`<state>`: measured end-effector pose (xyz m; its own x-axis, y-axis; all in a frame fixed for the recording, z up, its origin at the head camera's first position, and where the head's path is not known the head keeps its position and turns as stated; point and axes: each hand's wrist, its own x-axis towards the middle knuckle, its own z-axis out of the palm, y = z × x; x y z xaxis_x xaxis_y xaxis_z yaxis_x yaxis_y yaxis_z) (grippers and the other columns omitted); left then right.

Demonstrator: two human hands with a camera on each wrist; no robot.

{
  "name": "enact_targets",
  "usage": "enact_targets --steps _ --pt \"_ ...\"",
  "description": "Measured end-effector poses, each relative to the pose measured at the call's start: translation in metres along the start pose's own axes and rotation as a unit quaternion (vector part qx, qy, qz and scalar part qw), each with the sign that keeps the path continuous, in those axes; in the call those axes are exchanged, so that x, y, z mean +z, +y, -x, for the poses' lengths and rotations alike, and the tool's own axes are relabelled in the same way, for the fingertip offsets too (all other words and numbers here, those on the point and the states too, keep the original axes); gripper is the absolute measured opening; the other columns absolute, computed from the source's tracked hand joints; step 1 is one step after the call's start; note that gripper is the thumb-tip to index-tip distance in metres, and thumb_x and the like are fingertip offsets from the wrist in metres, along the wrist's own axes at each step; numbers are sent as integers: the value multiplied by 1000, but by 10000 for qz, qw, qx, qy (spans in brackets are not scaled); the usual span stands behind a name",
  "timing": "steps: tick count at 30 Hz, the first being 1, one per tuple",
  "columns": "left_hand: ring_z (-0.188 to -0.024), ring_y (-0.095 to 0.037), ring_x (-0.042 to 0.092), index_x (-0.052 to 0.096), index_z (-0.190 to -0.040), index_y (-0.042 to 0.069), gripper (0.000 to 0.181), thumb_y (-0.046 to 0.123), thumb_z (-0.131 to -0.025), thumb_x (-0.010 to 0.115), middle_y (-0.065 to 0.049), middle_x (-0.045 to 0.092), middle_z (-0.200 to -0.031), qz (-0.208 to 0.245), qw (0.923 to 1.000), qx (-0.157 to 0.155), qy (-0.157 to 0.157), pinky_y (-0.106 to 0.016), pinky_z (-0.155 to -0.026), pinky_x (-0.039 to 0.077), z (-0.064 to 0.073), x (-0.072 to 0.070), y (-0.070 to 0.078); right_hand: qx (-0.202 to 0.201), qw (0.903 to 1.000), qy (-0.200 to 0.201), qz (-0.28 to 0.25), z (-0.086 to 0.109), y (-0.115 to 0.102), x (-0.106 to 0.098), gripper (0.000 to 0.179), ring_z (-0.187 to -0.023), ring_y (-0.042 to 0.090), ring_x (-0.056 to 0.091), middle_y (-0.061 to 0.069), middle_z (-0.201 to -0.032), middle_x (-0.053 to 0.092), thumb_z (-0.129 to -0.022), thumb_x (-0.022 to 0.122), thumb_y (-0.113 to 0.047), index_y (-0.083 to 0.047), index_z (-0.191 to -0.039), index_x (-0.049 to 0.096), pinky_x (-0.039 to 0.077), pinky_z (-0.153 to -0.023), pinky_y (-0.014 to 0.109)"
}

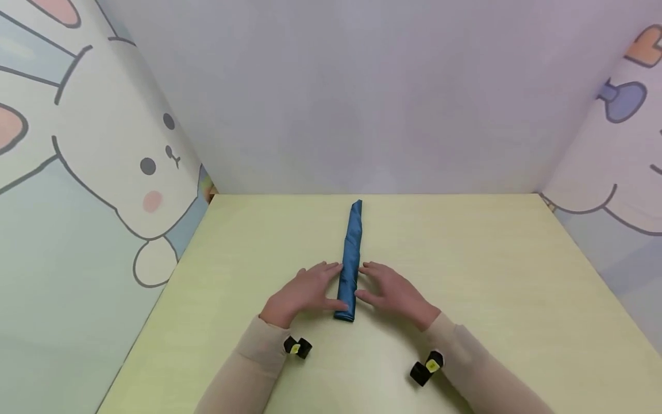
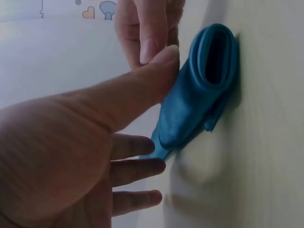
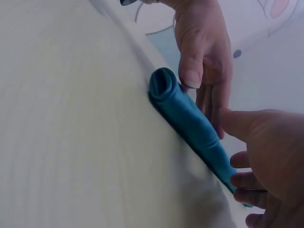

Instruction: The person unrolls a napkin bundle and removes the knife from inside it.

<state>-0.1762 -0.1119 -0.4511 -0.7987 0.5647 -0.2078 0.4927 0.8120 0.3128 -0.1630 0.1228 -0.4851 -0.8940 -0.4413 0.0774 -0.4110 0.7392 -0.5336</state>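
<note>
Blue rolled cloth (image 1: 351, 253) lies between the left hand (image 1: 307, 290) and right hand (image 1: 397, 292), fingers spread, neither pinching — it could slacken if nothing holds its loose edge (image 2: 214, 116), or skew under uneven pushing.

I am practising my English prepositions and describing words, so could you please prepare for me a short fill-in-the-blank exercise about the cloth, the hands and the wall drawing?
1. In the head view, the colour of the cloth on the table is ____.
2. The cloth lies ____ the left hand and the right hand, one on each side of it.
3. The large rabbit drawing appears on the ____ side of the head view.

Missing words: blue; between; left.
</note>
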Motion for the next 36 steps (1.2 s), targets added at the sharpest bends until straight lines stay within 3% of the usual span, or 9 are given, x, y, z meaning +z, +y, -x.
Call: enact_targets --steps 6,12,19,23,27,31,36 --pt "-144 -28 21 33 -152 20 87 61 -82 65 3 34 -153 291 9993 197 -131 -67 -102 25 3 2 -14 -65 9999 124 -66 1 -4 18 69 -136 27 37 11 -147 43 -90 62 -52 -8 -141 49 33 -108 44" --pt "-145 -25 19 34 -151 19 86 60 -83 65 4 33 -154 141 9991 410 22 -67 -102 26 4 12 -17 -175 9997 130 -53 0 -7 26 69 -137 28 37 12 -147 43 -89 64 -50 -7 -141 49 32 -109 44" --pt "-144 -25 23 39 -149 14 87 62 -81 65 -1 38 -152 -96 9979 563 316 -66 -103 26 3 20 -6 -111 9994 322 -31 5 -8 27 68 -134 30 41 14 -142 48 -86 70 -46 -3 -136 54 35 -107 45" --pt "-142 -26 27 41 -147 13 88 65 -80 65 -2 41 -150 -195 9979 534 324 -65 -103 27 3 25 1 -108 9998 181 28 7 -6 27 69 -133 32 42 15 -139 51 -86 69 -48 -2 -134 55 35 -106 46" --pt "-142 -25 27 40 -148 13 89 67 -81 62 -1 40 -150 -371 9975 491 343 -63 -104 28 0 25 8 -167 9997 28 147 4 -3 17 67 -131 34 44 15 -135 54 -86 69 -48 -1 -132 56 35 -106 47" --pt "-142 -23 28 39 -149 13 89 68 -82 59 -1 40 -150 -540 9962 508 451 -61 -105 28 -8 19 16 -189 9996 116 202 -1 1 2 64 -128 33 46 14 -132 56 -83 74 -43 -1 -129 58 36 -105 47" --pt "-143 -22 24 36 -150 14 90 67 -82 59 0 37 -152 -502 9977 428 173 -61 -106 26 -10 18 19 -73 9999 -44 95 1 5 0 66 -126 31 49 12 -131 57 -83 74 -44 -2 -130 57 38 -104 44"
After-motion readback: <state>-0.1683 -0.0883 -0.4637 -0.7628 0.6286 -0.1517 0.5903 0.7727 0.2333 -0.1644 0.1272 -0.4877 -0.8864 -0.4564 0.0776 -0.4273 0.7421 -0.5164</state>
